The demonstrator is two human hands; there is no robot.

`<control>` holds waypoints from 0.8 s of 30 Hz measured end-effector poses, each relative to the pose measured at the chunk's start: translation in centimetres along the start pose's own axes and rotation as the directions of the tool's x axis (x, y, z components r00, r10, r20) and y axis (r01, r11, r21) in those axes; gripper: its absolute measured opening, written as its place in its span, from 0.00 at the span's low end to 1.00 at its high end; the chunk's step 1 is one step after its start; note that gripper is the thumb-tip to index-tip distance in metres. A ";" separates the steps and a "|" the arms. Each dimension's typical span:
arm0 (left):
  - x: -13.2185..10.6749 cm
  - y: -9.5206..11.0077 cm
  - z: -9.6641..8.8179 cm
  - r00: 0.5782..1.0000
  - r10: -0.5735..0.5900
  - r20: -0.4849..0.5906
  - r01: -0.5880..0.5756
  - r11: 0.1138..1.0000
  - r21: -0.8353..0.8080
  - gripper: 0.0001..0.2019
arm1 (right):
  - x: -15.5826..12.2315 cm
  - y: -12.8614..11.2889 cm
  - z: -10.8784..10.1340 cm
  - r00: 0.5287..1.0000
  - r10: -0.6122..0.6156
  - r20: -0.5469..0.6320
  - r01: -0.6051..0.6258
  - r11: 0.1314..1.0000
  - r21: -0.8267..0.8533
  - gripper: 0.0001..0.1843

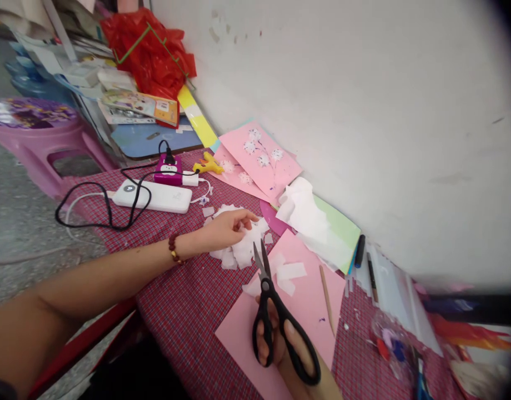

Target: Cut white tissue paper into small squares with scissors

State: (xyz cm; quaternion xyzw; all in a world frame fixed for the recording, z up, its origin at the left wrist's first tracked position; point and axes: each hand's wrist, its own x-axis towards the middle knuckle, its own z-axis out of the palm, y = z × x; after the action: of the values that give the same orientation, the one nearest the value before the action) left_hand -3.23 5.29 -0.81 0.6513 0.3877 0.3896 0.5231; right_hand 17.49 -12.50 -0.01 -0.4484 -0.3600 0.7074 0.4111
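My right hand [272, 339] is wrapped through the handles of black scissors [266, 286], whose blades stand slightly apart and point away from me. Over a heap of white paper pieces [244, 253] hovers or rests my left hand [228, 228], its fingers loosely bent and nothing visible in them; I cannot tell whether it touches the heap. Under the scissors lies a pink sheet [247, 328] with several white paper strips [291, 270] and a wooden stick [327, 300] on it. Crumpled white paper [305, 211] lies beyond, on a green sheet [339, 222].
Pink cards with white flower shapes [264, 158] lean by the wall. A white power bank [153, 195], a purple adapter [168, 169] and cables are at the left. Black marker [360, 251] and clear plastic sleeves [401, 289] lie right. A pink stool [43, 141] stands far left.
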 end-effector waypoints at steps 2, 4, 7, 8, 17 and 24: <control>-0.1 0.6 0.0 0.998 -0.011 -0.059 0.004 0.993 -0.121 0.23 | 0.0 0.0 0.1 1.000 -0.003 0.003 0.003 1.000 0.008 0.25; -0.4 1.1 0.3 0.994 -0.022 -0.106 -0.001 0.977 -0.215 0.22 | 0.0 0.1 0.2 1.000 -0.008 0.004 0.007 1.000 0.009 0.25; -1.0 1.5 1.0 0.992 -0.018 -0.124 -0.012 0.971 -0.237 0.21 | 0.2 0.5 0.2 1.000 -0.022 -0.009 0.022 1.000 -0.002 0.23; -1.2 1.5 1.3 0.993 -0.019 -0.116 -0.008 0.974 -0.228 0.21 | 0.3 0.8 0.1 0.999 -0.026 -0.018 0.026 1.000 -0.008 0.23; -1.9 1.3 2.7 0.992 -0.085 -0.093 0.065 0.978 -0.197 0.20 | 1.1 2.1 -0.1 0.995 -0.057 -0.079 0.052 0.997 -0.055 0.24; -2.0 1.2 2.7 0.993 -0.069 -0.094 0.052 0.984 -0.171 0.19 | 0.8 1.3 0.9 0.999 -0.037 -0.030 0.035 0.998 -0.061 0.23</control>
State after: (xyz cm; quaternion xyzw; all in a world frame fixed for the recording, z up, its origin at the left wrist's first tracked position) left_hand -1.43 2.26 -0.21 0.5725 0.3986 0.4369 0.5679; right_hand 16.10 -12.38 -1.12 -0.4653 -0.3828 0.6814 0.4155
